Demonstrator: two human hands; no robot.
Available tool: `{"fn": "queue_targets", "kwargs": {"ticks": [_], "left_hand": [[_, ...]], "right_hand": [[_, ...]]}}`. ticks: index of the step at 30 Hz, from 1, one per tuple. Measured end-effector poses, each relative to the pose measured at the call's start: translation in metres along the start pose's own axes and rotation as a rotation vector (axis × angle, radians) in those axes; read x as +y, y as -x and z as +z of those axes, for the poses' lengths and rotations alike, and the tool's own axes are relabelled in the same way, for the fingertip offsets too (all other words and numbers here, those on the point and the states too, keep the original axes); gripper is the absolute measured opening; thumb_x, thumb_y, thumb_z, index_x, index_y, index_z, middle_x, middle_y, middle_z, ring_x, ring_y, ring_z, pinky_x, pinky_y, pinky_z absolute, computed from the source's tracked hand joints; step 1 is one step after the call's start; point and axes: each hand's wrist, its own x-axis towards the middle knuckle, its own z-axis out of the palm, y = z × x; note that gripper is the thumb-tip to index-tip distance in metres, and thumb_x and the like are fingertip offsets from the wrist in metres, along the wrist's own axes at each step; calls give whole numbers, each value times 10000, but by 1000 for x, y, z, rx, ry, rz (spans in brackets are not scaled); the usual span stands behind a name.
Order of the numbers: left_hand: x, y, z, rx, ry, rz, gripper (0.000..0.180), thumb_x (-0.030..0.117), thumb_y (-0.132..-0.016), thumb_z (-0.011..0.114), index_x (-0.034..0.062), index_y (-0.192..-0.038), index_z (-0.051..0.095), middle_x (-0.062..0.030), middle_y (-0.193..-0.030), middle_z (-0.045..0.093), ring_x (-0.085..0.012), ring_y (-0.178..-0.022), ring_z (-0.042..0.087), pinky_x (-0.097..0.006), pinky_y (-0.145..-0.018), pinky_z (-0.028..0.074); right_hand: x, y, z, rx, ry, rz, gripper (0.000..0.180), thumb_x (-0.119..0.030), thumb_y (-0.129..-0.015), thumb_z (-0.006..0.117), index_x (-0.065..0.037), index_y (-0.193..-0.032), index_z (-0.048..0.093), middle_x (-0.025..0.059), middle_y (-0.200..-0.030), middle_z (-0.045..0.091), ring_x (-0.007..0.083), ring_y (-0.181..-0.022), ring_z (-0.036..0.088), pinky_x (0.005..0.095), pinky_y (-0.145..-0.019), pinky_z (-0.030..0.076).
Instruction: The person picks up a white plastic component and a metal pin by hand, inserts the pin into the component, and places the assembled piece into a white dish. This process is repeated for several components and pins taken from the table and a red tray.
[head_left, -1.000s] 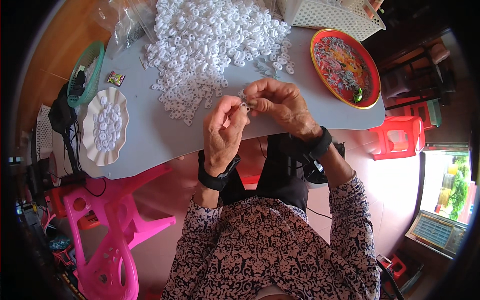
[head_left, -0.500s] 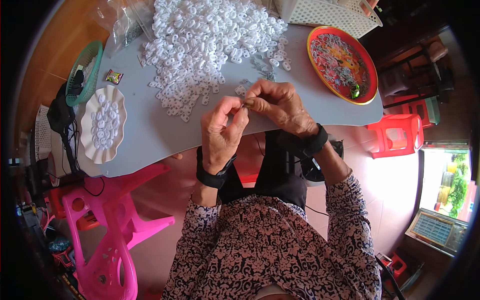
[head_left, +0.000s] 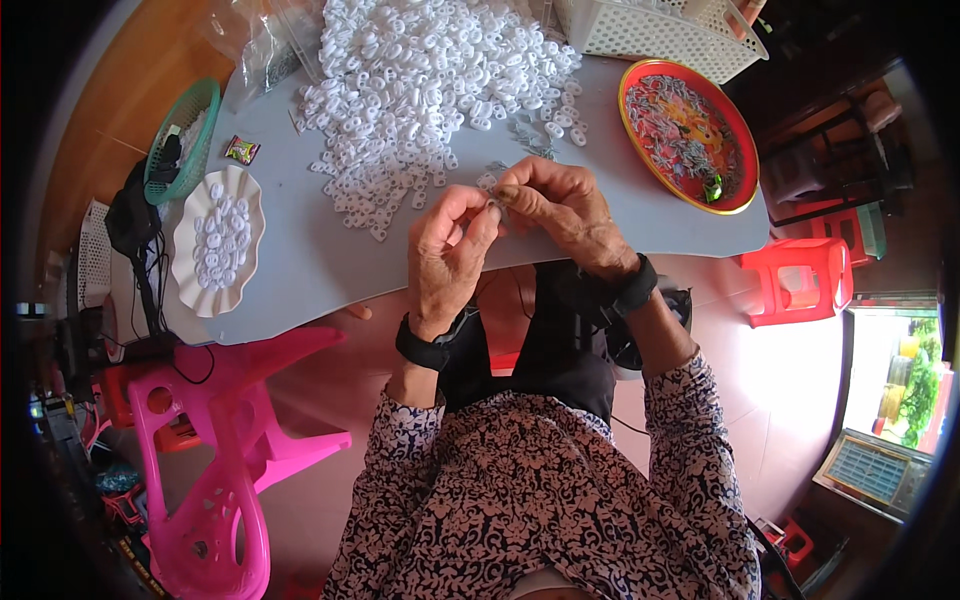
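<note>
Over the table's near edge my two hands meet, fingertips almost touching. My left hand (head_left: pixel 448 250) is closed in a pinch of thumb and forefinger. My right hand (head_left: pixel 565 210) pinches at the same spot from the other side. Whatever sits between the fingertips is too small and covered to name. Just beyond them spreads a big heap of small white oval plastic pieces (head_left: pixel 410 80), with flatter white pieces (head_left: pixel 375 195) at its near side. Small grey pieces (head_left: pixel 535 135) lie between the heap and my right hand.
On the left, a wavy white dish (head_left: pixel 250 235) holds white ovals, near a green basket (head_left: pixel 190 165) and a small wrapped packet (head_left: pixel 242 150). A red round tray (head_left: pixel 752 150) with grey pieces stands right, below a white basket (head_left: pixel 640 38). Pink chair (head_left: pixel 240 420) and red stool (head_left: pixel 800 275) flank the table.
My hands stay together at nearly the same place, fingertips shifted slightly. The table and its things sit a little lower and further right in the picture.
</note>
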Motion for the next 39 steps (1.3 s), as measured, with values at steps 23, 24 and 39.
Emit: {"fn": "queue_targets", "kwargs": {"ticks": [23, 24, 39], "left_hand": [[4, -3, 0, 76, -207, 50, 168, 99, -919, 476, 6, -1054, 510, -28, -711, 525, -102, -645, 500, -247, -588, 418], [4, -3, 0, 82, -198, 55, 168, 99, -919, 476, 6, -1054, 510, -28, -711, 525, -102, -645, 500, -247, -588, 418], [-1, 2, -4, 311, 135, 112, 176, 34, -913, 477, 17, -1084, 515, -42, -761, 549, -95, -703, 516, -250, -709, 432]], "right_hand": [[-22, -55, -13, 154, 568, -29, 191, -161, -829, 600, -15, -945, 635, 77, -779, 662, 127, -674, 602, 285, -624, 484], [-23, -65, -15, 143, 731, -29, 193, -169, -815, 603, -28, -939, 644, 97, -772, 667, 151, -671, 617, 307, -631, 489], [-17, -71, -2, -9, 1004, -221, 139, -140, -751, 613, -45, -846, 649, 138, -685, 625, 265, -646, 634, 360, -643, 495]]}}
